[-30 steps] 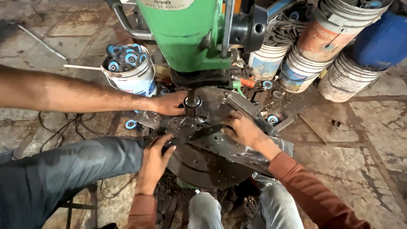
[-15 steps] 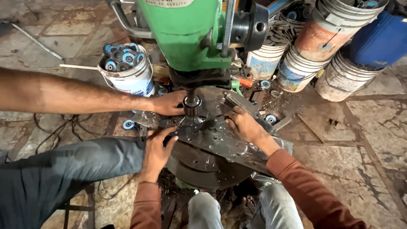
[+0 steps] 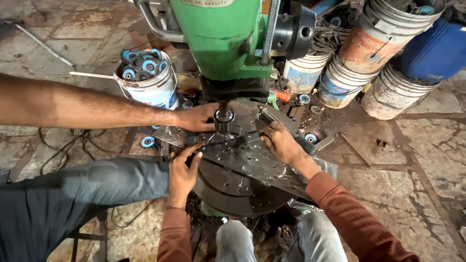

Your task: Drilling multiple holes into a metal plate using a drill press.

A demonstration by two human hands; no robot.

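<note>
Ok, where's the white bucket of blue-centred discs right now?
In the head view, the white bucket of blue-centred discs stands upper left, left of the green drill press, just behind a co-worker's bare forearm.

Three hands: left hand point(image 3: 182, 170), right hand point(image 3: 281, 141), co-worker's hand point(image 3: 198, 118); one green drill press point(image 3: 218, 39); five buckets point(image 3: 150, 87).

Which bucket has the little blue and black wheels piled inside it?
The white bucket left of the green machine, just above the bare arm. Its open top is piled with them; the stacked buckets on the right show none.
</note>
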